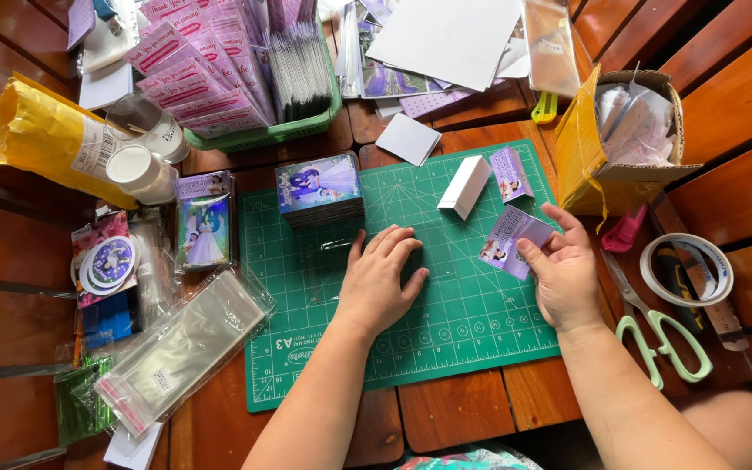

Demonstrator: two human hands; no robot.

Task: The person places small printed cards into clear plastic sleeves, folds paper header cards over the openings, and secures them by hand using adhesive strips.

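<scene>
A small purple printed card (508, 241) is pinched between the thumb and fingers of the right hand (565, 277), above the right part of the green cutting mat (446, 339). Nothing is held by the left hand (379, 280); it is laid palm down on the middle of the mat with the fingers loosely curled together, so that anything beneath it cannot be told.

In the head view, a stack of photo cards (318, 189) is seen at the far left corner of the mat, just beyond the left hand. A small white box (464, 185) and a second purple card (510, 172) lie on the far part of the mat, close to each other. Clear plastic sleeves (180, 346) are spread at the near left, partly over the mat's edge. Green-handled scissors (654, 326) and a roll of tape (686, 269) lie on the wooden table (454, 413) to the right of the right hand. A green basket (265, 133) of cards stands far left.
</scene>
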